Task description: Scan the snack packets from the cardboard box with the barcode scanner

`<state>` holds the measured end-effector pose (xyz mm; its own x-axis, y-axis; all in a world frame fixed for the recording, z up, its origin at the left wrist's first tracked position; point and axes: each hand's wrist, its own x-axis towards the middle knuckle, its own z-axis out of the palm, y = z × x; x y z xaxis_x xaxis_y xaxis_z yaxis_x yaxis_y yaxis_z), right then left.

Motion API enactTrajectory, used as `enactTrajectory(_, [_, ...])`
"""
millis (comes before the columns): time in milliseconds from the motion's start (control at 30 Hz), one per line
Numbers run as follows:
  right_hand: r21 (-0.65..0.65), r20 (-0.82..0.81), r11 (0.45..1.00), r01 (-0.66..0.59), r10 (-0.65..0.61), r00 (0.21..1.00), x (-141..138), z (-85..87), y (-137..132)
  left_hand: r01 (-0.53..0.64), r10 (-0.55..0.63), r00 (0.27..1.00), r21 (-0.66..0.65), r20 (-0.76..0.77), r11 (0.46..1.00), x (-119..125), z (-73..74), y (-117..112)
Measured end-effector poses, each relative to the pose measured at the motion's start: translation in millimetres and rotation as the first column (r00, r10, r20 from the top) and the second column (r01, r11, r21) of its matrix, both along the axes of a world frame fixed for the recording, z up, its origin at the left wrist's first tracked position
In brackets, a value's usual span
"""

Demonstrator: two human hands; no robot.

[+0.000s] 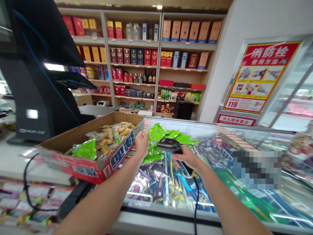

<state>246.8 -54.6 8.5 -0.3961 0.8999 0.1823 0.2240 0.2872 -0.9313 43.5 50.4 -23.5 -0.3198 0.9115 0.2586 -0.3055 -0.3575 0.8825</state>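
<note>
My left hand pinches a bright green snack packet by its left edge, and a small white label shows on it. In my right hand is a black barcode scanner, gripped by the handle with its head toward that packet. A cable hangs down from the handle. More green packets lie in a loose pile on the glass top, behind and below the scanner. Left of my left hand stands an open cardboard box with wrapped yellow snacks and a green packet inside.
A glass-topped freezer full of packaged goods spans the front. At left, a black checkout terminal stands on a white counter. Shelves of boxes and bottles line the back wall. A red and yellow sign hangs at right.
</note>
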Motion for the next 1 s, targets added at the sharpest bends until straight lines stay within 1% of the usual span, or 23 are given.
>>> enactTrajectory(133, [0.035, 0.014, 0.999, -0.014, 0.013, 1.0, 0.0, 0.1, 0.0, -0.023, 0.023, 1.0, 0.032, 0.014, 0.999, -1.4, -3.8, 3.2])
enactTrajectory(200, [0.052, 0.001, 0.999, 0.008, -0.008, 1.0, -0.4, 0.3, 1.0, -0.02, 0.019, 0.999, 0.036, 0.032, 0.999, -1.5, -5.3, 4.9])
enactTrajectory(267, [0.058, -0.033, 0.996, 0.066, -0.064, 0.997, -0.1, 0.3, 3.3, -0.019, 0.017, 0.998, 0.031, 0.068, 0.999, -1.0, -5.9, 6.3])
enactTrajectory(367, [0.038, -0.11, 0.977, 0.209, -0.203, 0.973, 2.2, 0.9, 8.2, -0.011, 0.012, 0.986, -0.003, 0.169, 1.0, 0.2, -4.6, 6.7])
enactTrajectory(433, [0.005, -0.175, 0.951, 0.309, -0.303, 0.937, 4.4, 1.9, 11.0, 0.021, -0.015, 0.971, -0.023, 0.238, 1.0, 1.2, -3.8, 6.3])
enactTrajectory(500, [-0.029, -0.245, 0.92, 0.39, -0.384, 0.89, 6.7, 2.6, 13.1, 0.069, -0.058, 0.96, -0.032, 0.275, 0.997, 2.1, -4.4, 6.3])
enactTrajectory(600, [-0.042, -0.33, 0.895, 0.444, -0.432, 0.84, 9.2, 2.5, 15.3, 0.141, -0.126, 0.957, -0.037, 0.262, 0.989, 3.9, -8.7, 8.4])
enactTrajectory(667, [-0.035, -0.356, 0.892, 0.451, -0.433, 0.828, 9.9, 1.7, 16.4, 0.154, -0.143, 0.971, -0.042, 0.19, 0.987, 5.0, -12.4, 10.5])
enactTrajectory(700, [-0.035, -0.359, 0.891, 0.453, -0.434, 0.826, 9.9, 1.3, 16.8, 0.136, -0.13, 0.985, -0.044, 0.117, 0.99, 5.3, -13.9, 11.1])
enactTrajectory(767, [-0.033, -0.355, 0.887, 0.46, -0.44, 0.825, 9.6, 0.6, 17.4, 0.052, -0.054, 0.994, -0.026, -0.097, 0.998, 4.7, -15.8, 11.0])
enactTrajectory(800, [-0.029, -0.35, 0.886, 0.463, -0.443, 0.825, 9.2, 0.4, 17.6, -0.002, 0.002, 0.977, 0.001, -0.214, 1.0, 4.1, -16.0, 9.8])
enactTrajectory(867, [-0.013, -0.338, 0.885, 0.466, -0.442, 0.831, 8.4, 0.5, 17.7, -0.083, 0.103, 0.906, 0.066, -0.41, 0.994, 2.7, -14.6, 4.8])
enactTrajectory(933, [0.005, -0.327, 0.885, 0.465, -0.438, 0.837, 7.4, 1.2, 17.5, -0.118, 0.152, 0.833, 0.097, -0.532, 0.988, 2.5, -9.9, -4.1])
enactTrajectory(1000, [0.014, -0.319, 0.888, 0.46, -0.432, 0.844, 6.4, 2.4, 16.9, -0.129, 0.169, 0.772, 0.11, -0.613, 0.986, 3.7, -0.1, -17.7])
